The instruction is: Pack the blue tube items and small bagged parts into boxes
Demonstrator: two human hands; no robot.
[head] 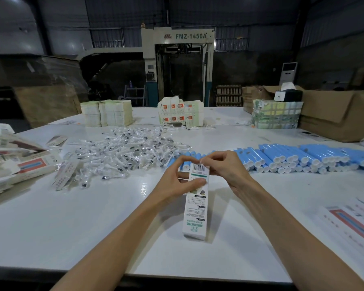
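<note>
A long white printed box (pixel 195 208) stands tilted on the white table (pixel 72 217) in front of me. My left hand (pixel 178 181) grips its upper part from the left, thumb across the front. My right hand (pixel 225 166) pinches the flap at the box's top end. Behind my hands lies a wide row of blue tubes (pixel 298 158) with white caps. A heap of small clear bagged parts (pixel 122 152) covers the table to the left of them.
Filled white boxes (pixel 13 156) are piled at the left edge. Flat carton stacks (pixel 106 112) (pixel 180 112) and a wrapped bundle (pixel 276 114) stand at the far side, beside a brown cardboard box (pixel 332 114). Printed flat sheets (pixel 351 221) lie at right.
</note>
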